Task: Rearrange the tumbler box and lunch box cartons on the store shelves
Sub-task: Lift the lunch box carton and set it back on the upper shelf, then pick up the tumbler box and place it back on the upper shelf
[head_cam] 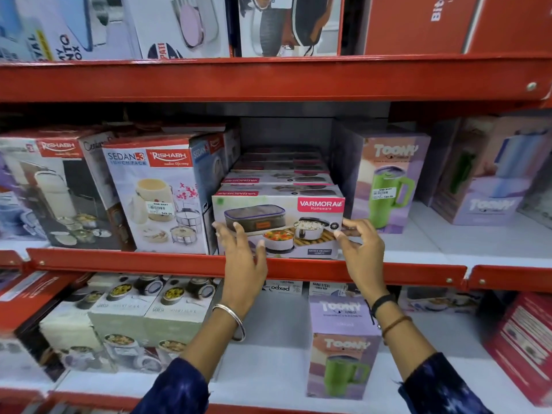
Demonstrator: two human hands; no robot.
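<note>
A white Varmora lunch box carton (279,218) stands at the front of the middle shelf, with more of the same cartons (277,177) lined up behind it. My left hand (243,258) is spread in front of its lower left face, fingers apart. My right hand (360,249) hovers at its lower right corner, fingertips close to the edge, holding nothing. A purple Toony tumbler box (388,183) stands just right of the carton. Another Toony tumbler box (342,348) stands alone on the lower shelf.
Rishabh Sedan-3 lunch pack cartons (155,195) fill the middle shelf to the left. More purple tumbler boxes (484,186) sit far right. The red shelf rail (149,264) runs under my hands. Lunch box cartons (128,321) crowd the lower left; a red carton (525,345) is at lower right.
</note>
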